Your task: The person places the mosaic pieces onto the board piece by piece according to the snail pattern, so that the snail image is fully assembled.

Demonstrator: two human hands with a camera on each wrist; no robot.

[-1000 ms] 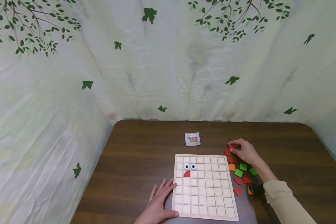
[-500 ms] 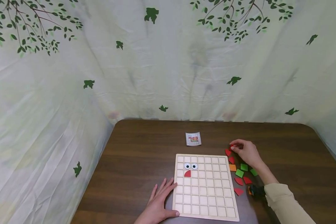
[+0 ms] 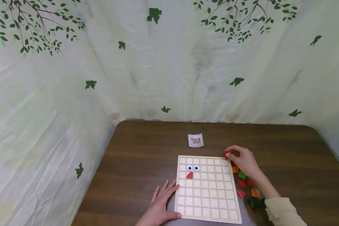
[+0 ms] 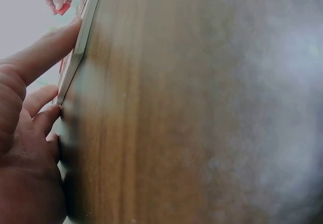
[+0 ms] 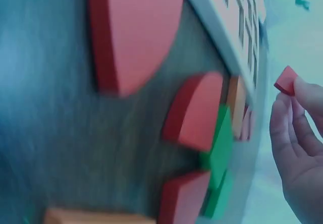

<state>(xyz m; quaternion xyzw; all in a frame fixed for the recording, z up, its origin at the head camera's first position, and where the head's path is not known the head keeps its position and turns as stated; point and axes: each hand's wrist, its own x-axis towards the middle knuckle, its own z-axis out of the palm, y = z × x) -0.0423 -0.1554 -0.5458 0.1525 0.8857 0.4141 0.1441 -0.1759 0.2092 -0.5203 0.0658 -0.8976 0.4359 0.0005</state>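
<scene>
Since 1 second ago the right hand (image 3: 244,160) has come in from the loose pile toward the wooden grid board (image 3: 207,188), and it now pinches a red tile (image 3: 225,154) between thumb and fingertips just over the board's corner at 1 o'clock. By the look of it, the picking-up is finished and the tile is on its way to a cell. The left hand (image 3: 160,205) has not shifted: its fingers lie straight and spread, pressing on the board's edge at 8 o'clock, with the thumb along the near corner.

On the board, 2 googly eyes (image 3: 193,168) sit in the second row, and a red quarter-circle tile (image 3: 189,175) lies in the cell just below them. Loose red, green and orange tiles (image 3: 244,183) lie on the brown table (image 3: 135,163) at 3 o'clock of the board, partly hidden under the right wrist. A small pattern card (image 3: 196,140) lies at 12 o'clock.

The right wrist view shows what the head view cannot: the pinched red tile (image 5: 285,80) is held by its edges, clear of the board's rim. The left wrist view shows the straight fingers (image 4: 43,52) touching the board's side edge.
</scene>
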